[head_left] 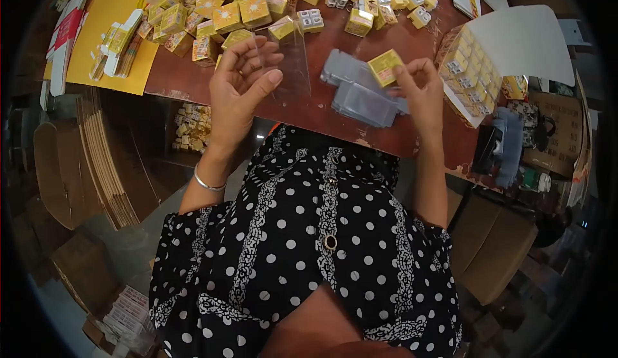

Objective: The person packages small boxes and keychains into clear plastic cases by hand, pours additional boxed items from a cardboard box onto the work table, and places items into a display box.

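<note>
A small yellow printed box (384, 68) is pinched in the fingers of my right hand (421, 87), above the table. My left hand (243, 87) has curled fingers around the edge of a transparent plastic sleeve (295, 68), which stands upright between my hands. Whether the sleeve's far end is open, I cannot tell. Under the yellow box lie flat, bluish transparent plastic sleeves (364, 103) in overlapping stacks. Beyond my left hand is a heap of yellow and orange printed boxes (225, 13).
Small yellow-and-white blocks (373, 0) lie scattered at the back. On the right, a white tray (475, 121) holds rows of similar blocks. A yellow sheet (138, 58) with folded cartons covers the table's left. Below, a carton (168, 136) holds more blocks.
</note>
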{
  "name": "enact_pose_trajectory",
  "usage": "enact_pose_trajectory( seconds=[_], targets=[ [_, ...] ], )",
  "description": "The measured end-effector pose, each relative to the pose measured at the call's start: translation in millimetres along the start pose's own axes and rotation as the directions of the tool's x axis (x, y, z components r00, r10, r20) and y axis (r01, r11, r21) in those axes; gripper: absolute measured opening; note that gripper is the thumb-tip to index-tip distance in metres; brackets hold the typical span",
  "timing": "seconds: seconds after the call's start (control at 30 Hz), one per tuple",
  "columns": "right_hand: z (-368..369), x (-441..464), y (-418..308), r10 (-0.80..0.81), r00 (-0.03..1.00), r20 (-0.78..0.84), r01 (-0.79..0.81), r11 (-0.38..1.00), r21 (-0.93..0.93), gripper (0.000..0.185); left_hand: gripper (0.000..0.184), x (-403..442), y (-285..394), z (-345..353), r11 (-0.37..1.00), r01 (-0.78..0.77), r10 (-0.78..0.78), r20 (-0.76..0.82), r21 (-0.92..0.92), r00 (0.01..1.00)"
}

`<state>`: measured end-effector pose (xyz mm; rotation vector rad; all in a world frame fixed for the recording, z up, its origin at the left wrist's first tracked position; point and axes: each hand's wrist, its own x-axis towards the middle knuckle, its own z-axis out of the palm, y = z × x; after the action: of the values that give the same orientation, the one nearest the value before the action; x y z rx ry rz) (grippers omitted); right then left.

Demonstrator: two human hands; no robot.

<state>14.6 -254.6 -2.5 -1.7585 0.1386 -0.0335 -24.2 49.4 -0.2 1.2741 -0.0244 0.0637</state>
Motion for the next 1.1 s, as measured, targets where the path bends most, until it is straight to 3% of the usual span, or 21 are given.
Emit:
enact_pose_trajectory(
  seconds=[0.07, 0.1, 0.13, 0.2, 0.23, 0.3, 0.33, 0.4, 0.53, 0.57, 0.6, 0.63, 0.77, 0.83, 0.97, 1.03, 1.1],
  targets=[
    [-1.3, -21.8, 20.2, 0.028, 0.999, -0.046, -0.037, 0.975, -0.217, 0.023, 0.053, -0.8, -4.5, 11.4, 1.0, 0.021, -0.021, 0.039, -0.008, 0.999],
    [-4.6, -27.7, 19.4, 0.085, 0.995, -0.062, -0.104, 0.842, -0.53, 0.027, 0.054, -1.6, -5.6, 18.2, 1.0, 0.027, -0.027, 0.063, 0.005, 0.998],
    [-8.3, -33.3, 17.8, 0.084, 0.994, -0.069, -0.108, 0.843, -0.527, 0.027, 0.054, -2.0, -6.1, 23.8, 0.999, 0.028, -0.03, 0.084, 0.021, 0.996],
    [-12.5, -41.4, 11.3, -0.158, 0.987, 0.003, 0.1, 0.609, -0.787, 0.028, 0.055, -3.9, -6.5, 31.7, 0.997, 0.007, -0.014, 0.1, 0.071, 0.995],
    [-12.8, -41.6, 3.8, -0.16, 0.987, 0.003, 0.102, 0.614, -0.782, 0.028, 0.055, -4.9, -6.0, 33.2, 0.993, -0.014, 0.0, 0.115, 0.117, 0.993],
    [-13.3, -41.7, -12.1, -0.427, 0.892, 0.151, 0.403, 0.596, -0.694, 0.039, 0.056, -6.7, -5.1, 33.7, 0.988, -0.019, -0.001, 0.127, 0.154, 0.992],
    [-12.2, -39.5, -10.8, -0.429, 0.891, 0.146, 0.402, 0.599, -0.692, 0.039, 0.057, -7.6, -4.9, 34.3, 0.983, -0.02, -0.006, 0.14, 0.183, 0.99],
    [-8.3, -29.8, -6.9, -0.429, 0.812, 0.395, 0.578, 0.503, -0.642, 0.05, 0.058, -8.5, -4.3, 36.0, 0.98, -0.02, -0.008, 0.139, 0.2, 0.99],
    [-6.2, -25.2, -9.8, -0.44, 0.82, 0.366, 0.566, 0.527, -0.635, 0.049, 0.061, -11.5, -1.0, 37.5, 0.967, -0.039, 0.007, 0.128, 0.25, 0.992],
    [-6.2, -30.6, -17.6, -0.496, 0.84, 0.221, 0.542, 0.782, -0.308, 0.048, 0.061, -12.1, -1.6, 38.0, 0.966, -0.039, 0.01, 0.115, 0.255, 0.993],
    [-6.1, -35.9, -28.1, -0.476, 0.877, 0.062, 0.47, 0.878, 0.088, 0.048, 0.061, -12.4, -2.9, 39.5, 0.963, -0.042, 0.001, 0.153, 0.266, 0.988],
    [-2.0, -39.6, -42.5, -0.576, 0.817, 0.02, 0.564, 0.807, 0.172, 0.043, 0.061, -12.0, -4.0, 41.9, 0.96, -0.043, -0.014, 0.202, 0.275, 0.979],
    [1.6, -43.4, -65.3, -0.673, 0.733, 0.099, 0.676, 0.737, 0.002, 0.042, 0.061, -14.4, 0.5, 56.6, 0.966, -0.033, -0.041, 0.278, 0.257, 0.96],
    [-0.2, -38.6, -66.2, -0.662, 0.701, 0.267, 0.713, 0.667, -0.216, 0.045, 0.061, -15.3, 8.4, 59.8, 0.962, 0.009, -0.096, 0.305, 0.274, 0.948],
    [-4.7, -38.1, -73.9, -0.644, 0.692, 0.327, 0.722, 0.615, -0.316, 0.041, 0.061, -18.2, 9.6, 59.7, 0.954, 0.014, -0.111, 0.308, 0.3, 0.945],
    [-4.8, -36.5, -80.4, -0.619, 0.652, 0.438, 0.758, 0.558, -0.338, 0.036, 0.063, -18.6, 7.8, 60.5, 0.97, 0.057, -0.136, 0.334, 0.238, 0.933],
    [-4.0, -35.4, -80.3, -0.619, 0.656, 0.431, 0.754, 0.566, -0.334, 0.035, 0.065, -18.1, 7.9, 64.7, 0.981, 0.074, -0.132, 0.337, 0.179, 0.932]
  ],
)
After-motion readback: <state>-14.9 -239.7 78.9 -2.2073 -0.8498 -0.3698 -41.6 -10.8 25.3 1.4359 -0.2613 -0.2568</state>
